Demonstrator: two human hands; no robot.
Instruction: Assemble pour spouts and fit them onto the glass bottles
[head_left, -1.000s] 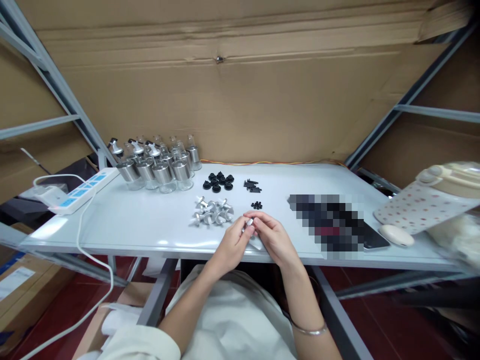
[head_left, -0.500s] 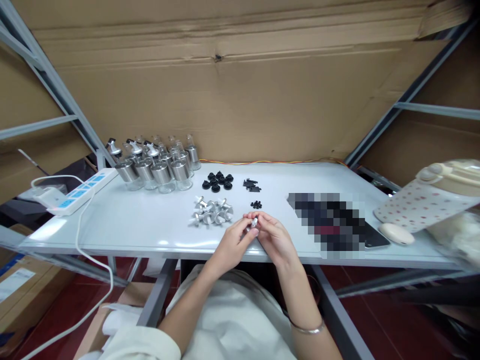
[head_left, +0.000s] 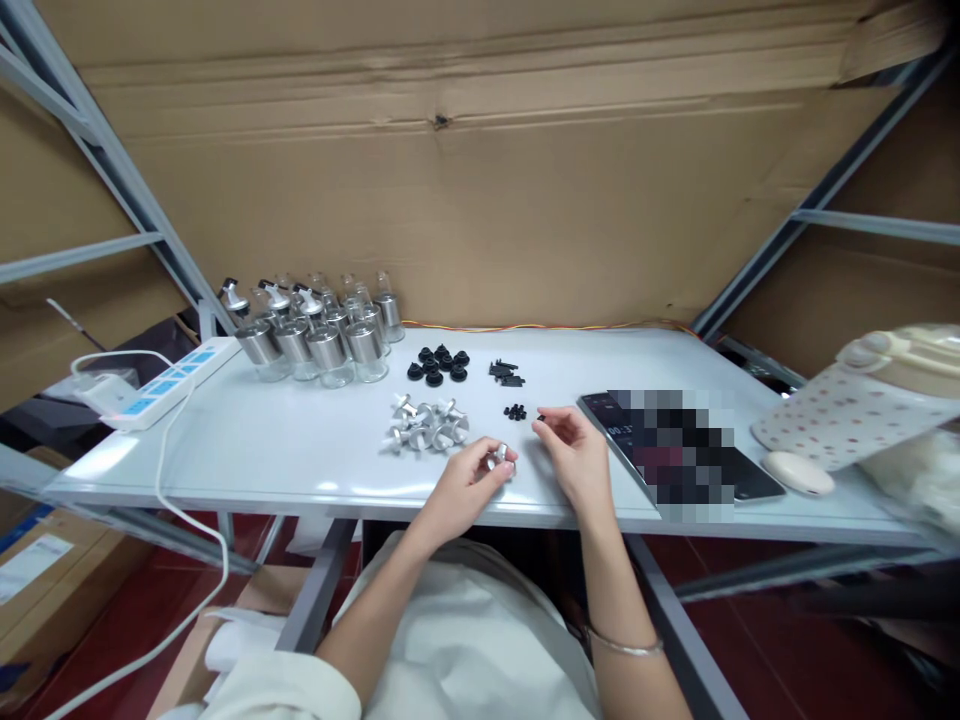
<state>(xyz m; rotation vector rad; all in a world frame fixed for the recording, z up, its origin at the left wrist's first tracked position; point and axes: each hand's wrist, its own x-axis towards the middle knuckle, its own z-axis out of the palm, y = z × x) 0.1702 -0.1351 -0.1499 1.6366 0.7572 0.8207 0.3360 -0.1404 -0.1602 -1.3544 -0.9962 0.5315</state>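
My left hand (head_left: 463, 490) is closed around a silver pourer spout (head_left: 498, 457) near the table's front edge. To its right, my right hand (head_left: 579, 462) is raised a little, thumb and fingers pinching a small black piece (head_left: 541, 418). Just left of those fingertips lies a little group of small black caps (head_left: 515, 412). More silver pourer spouts (head_left: 427, 428) with white tips are bunched left of my left hand. Behind them sit several round black stoppers (head_left: 433, 372), and beside these a small pile of thin black levers (head_left: 508, 372).
Glass bottles with steel sleeves (head_left: 327, 350) crowd the back left, some with pourers on top. A white power strip (head_left: 171, 382) with its cable lies at the left edge. On the right are a tablet (head_left: 752, 480), partly blurred out, a cream oval case (head_left: 798, 473) and a dotted jug (head_left: 847, 405).
My hands have come apart. The right one has moved right and slightly forward with a small black piece in its fingertips, while the left keeps the pourer spout. The view has shifted slightly.
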